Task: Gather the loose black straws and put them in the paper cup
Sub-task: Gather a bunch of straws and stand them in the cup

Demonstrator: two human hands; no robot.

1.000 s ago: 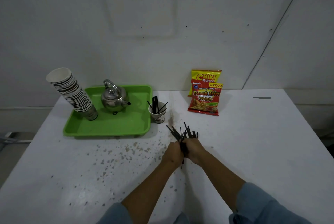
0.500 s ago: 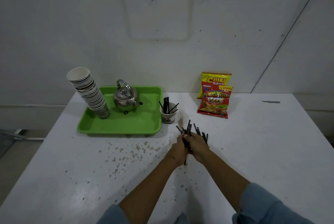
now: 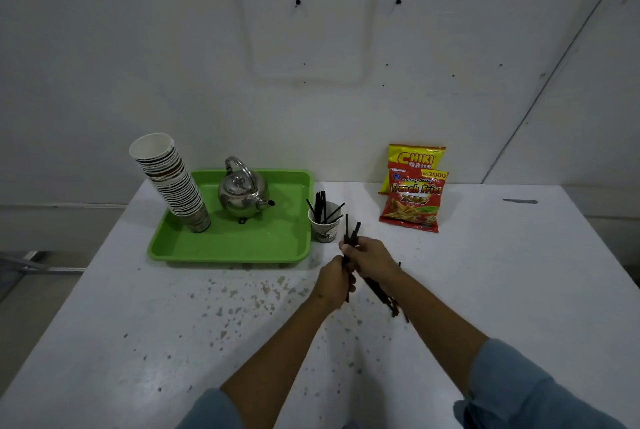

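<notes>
Both hands are gripping a bundle of thin black plastic straws [image 3: 350,236], its long axis nearly upright: the left hand [image 3: 335,281] low, the right hand [image 3: 372,257] above. The small white paper cup [image 3: 324,225] with straws in it is standing just beyond, slightly left, beside the green plastic tray [image 3: 194,245] on the speckled white table [image 3: 519,290]. More straws are lying under the right wrist.
</notes>
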